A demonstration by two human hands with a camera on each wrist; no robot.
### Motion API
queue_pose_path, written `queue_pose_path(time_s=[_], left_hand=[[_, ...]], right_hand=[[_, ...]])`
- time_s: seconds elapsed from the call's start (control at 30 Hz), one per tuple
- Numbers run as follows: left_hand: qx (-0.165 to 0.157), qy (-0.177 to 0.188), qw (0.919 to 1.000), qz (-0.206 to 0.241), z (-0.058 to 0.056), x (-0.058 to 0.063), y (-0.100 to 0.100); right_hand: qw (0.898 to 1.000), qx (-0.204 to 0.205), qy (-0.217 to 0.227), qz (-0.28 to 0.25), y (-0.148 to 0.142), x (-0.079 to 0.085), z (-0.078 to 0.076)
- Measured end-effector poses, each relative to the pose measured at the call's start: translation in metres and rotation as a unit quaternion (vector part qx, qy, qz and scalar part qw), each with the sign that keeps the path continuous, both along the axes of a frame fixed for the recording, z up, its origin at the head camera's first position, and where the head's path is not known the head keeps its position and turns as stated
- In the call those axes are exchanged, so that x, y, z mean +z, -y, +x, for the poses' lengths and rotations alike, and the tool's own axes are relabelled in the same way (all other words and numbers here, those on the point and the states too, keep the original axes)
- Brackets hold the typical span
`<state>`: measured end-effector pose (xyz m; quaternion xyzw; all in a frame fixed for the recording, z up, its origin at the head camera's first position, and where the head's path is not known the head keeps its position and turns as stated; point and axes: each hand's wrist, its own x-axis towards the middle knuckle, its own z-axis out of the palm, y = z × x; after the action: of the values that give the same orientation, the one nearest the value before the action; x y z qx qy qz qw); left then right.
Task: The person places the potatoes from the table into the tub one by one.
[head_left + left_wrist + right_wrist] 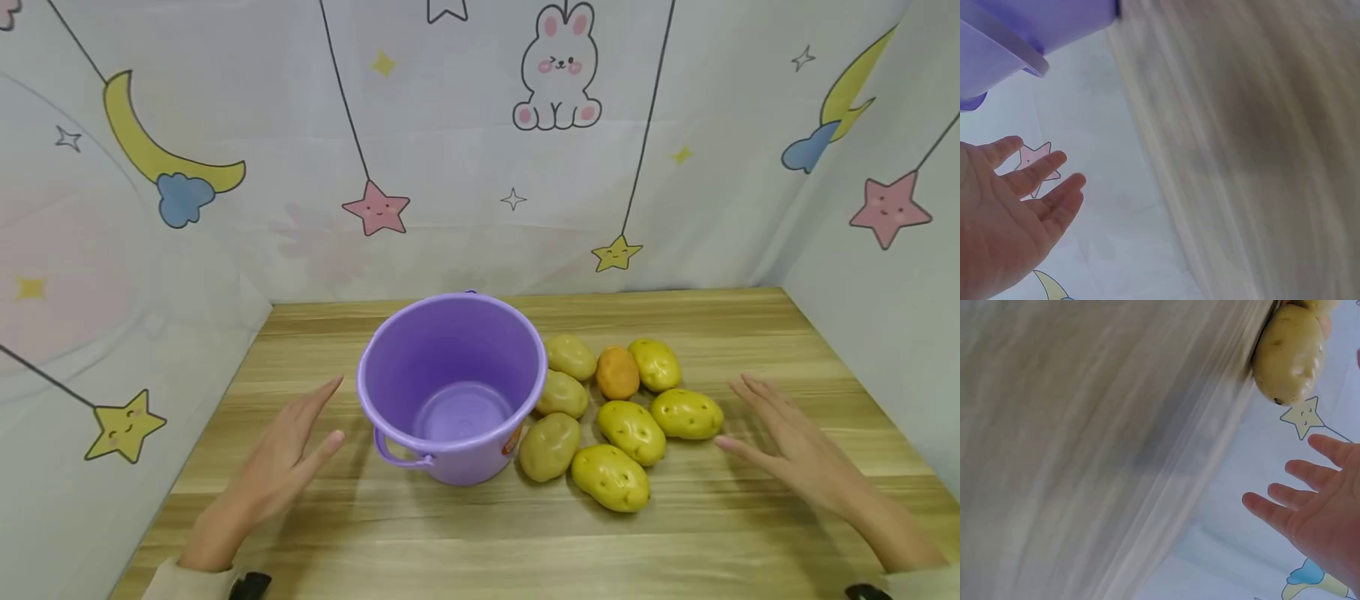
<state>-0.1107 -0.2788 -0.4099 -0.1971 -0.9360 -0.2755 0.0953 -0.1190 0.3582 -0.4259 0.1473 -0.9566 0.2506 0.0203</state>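
Left hand [281, 458]: hangs left of the purple bucket [472, 467], thumb and fingers apart, gripping nothing; seemingly poised before any grasp.
Bucket: stands upright on the counter [420, 542]; cut off in the left wrist view.
Tan potatoes [550, 447]: sit right of the bucket, partly hidden.
Orange lump [618, 372]: too plain to name surely.
Bright yellow potatoes [632, 432]: lie mostly farther right.
Right hand [806, 458]: likewise parted, unladen; likely calls next for reaching inward and curling.

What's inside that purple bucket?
Inside the purple bucket, only the bare floor and far inner wall show. The near inner wall is hidden behind the front rim, so that part can't be seen.
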Motion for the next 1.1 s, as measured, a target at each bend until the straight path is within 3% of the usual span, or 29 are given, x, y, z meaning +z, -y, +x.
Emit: queue_pose_path(time_s=[0.13,0.3,0.47,0.6,0.7,0.83,1.1], left_hand=[[-0.032,-0.004,0.9968,0.073,-0.004,0.007,-0.004],[-0.058,0.006,0.9846,0.165,-0.01,0.018,-0.01],[-0.044,0.059,0.9705,0.23,-0.017,0.03,-0.02],[-0.01,0.098,0.9599,0.262,-0.025,0.039,-0.031],[0.015,0.116,0.9488,0.293,-0.031,0.047,-0.04],[0.024,0.135,0.9345,0.329,-0.035,0.055,-0.048],[0.04,0.142,0.9351,0.322,-0.04,0.061,-0.058]], right_hand=[[1.0,0.009,-0.024,0.003,0.005,0.002,-0.003],[0.998,0.033,-0.053,0.003,0.012,0.006,-0.01],[0.995,0.062,-0.072,0.005,0.017,0.008,-0.017],[0.993,0.085,-0.077,0.012,0.017,0.009,-0.02],[0.992,0.097,-0.082,0.014,0.017,0.009,-0.021],[0.99,0.105,-0.087,0.02,0.018,0.009,-0.023],[0.988,0.118,-0.096,0.029,0.023,0.009,-0.026]])
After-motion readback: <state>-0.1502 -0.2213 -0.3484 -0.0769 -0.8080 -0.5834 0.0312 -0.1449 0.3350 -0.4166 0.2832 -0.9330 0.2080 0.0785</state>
